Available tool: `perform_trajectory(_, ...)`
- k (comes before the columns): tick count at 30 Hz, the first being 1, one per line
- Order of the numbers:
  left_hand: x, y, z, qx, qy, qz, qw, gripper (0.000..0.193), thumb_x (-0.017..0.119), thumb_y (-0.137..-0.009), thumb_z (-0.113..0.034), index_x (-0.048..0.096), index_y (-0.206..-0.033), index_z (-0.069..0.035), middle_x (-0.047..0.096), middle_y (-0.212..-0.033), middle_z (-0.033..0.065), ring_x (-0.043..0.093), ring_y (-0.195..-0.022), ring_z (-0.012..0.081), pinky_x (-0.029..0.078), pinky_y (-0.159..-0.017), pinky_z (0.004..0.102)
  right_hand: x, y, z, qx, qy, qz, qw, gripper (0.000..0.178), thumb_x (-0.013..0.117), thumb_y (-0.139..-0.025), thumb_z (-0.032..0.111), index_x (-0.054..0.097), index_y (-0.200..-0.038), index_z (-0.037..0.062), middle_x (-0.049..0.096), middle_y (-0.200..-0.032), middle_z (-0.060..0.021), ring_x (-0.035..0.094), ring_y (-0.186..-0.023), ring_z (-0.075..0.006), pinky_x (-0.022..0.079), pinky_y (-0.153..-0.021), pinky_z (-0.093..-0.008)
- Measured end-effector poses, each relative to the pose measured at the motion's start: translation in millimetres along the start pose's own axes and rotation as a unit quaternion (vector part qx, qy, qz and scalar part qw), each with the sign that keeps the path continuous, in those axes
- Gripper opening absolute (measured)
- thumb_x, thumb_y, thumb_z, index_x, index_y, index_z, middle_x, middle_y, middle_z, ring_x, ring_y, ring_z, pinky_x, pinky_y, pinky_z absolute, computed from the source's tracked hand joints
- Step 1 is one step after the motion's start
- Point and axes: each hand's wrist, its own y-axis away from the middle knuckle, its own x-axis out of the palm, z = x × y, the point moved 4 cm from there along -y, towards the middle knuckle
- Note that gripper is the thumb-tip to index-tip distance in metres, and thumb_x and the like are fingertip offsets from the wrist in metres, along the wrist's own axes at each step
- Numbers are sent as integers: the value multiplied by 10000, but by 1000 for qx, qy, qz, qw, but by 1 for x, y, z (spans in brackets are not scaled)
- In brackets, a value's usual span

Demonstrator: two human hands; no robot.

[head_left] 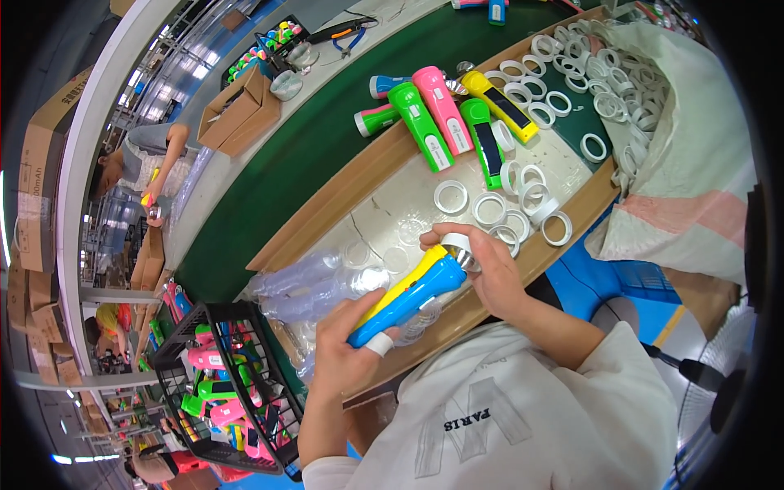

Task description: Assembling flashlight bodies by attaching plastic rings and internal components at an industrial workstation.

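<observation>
My left hand [343, 343] is wrapped round the lower ends of a blue flashlight [412, 298] and a yellow flashlight [398, 287], lying side by side. White tape covers one of its fingers. At their head end, my right hand [496, 273] pinches a white ring [456, 241] beside a shiny reflector [464, 260]. Whether the ring sits on a head or only touches it I cannot tell. Beyond the hands, several loose white rings [490, 210] lie in a shallow cardboard tray [310, 214]. Pink [442, 110], green [420, 126] and yellow flashlights [500, 106] rest across its far side.
A black crate [214, 314] of colourful flashlights stands at the left. Clear plastic pieces [306, 290] lie in the tray's near left part. A white sack [682, 155] spills rings at the right. Beyond the green belt [269, 184] are a small carton [238, 114] and another person [151, 159].
</observation>
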Motion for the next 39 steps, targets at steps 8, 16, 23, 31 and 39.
perform_trajectory(8, 20, 21, 33, -269, 496, 36, 825, 512, 742, -751, -79, 587, -1232, 2, 650, -1122, 97, 614, -1008, 173, 471, -903, 311, 32, 6, 48, -270, 352, 93, 892, 472, 388, -1011, 279, 438, -1332, -63, 533, -1260, -223, 501, -1172, -374, 389, -1000, -414)
perform_trajectory(16, 17, 9, 8, 91, -96, -87, 987, 538, 802, -678, -121, 588, -1156, 2, 672, -959, 163, 619, -702, 281, 507, -625, 337, 22, -21, -14, 249, -159, 12, 955, 426, 429, -984, 344, 533, -1227, 8, 576, -1172, -103, 518, -1139, -221, 385, -984, -330)
perform_trajectory(23, 4, 16, 16, 70, 121, -67, 988, 473, 785, -702, -133, 623, -1125, 6, 677, -992, 146, 641, -783, 260, 518, -673, 327, 53, -9, 70, -197, 390, 199, 877, 306, 511, -897, 170, 565, -1145, -2, 577, -1131, -194, 573, -1039, -355, 468, -882, -400)
perform_trajectory(31, 3, 1, -5, 77, -139, -29, 987, 484, 747, -689, -65, 605, -1149, -22, 658, -976, 127, 598, -714, 262, 504, -619, 340, 17, -43, -23, 387, 64, 9, 920, 364, 386, -987, 344, 594, -1120, 77, 624, -1005, -91, 603, -931, -162, 481, -828, -303)
perform_trajectory(39, 4, 18, 9, -69, 62, -66, 993, 508, 778, -719, -131, 596, -1186, -51, 659, -1004, 175, 656, -857, 319, 532, -743, 333, 37, -40, 6, 10, 253, 142, 957, 376, 405, -987, 342, 611, -1023, 30, 654, -971, -98, 594, -872, -188, 466, -826, -308)
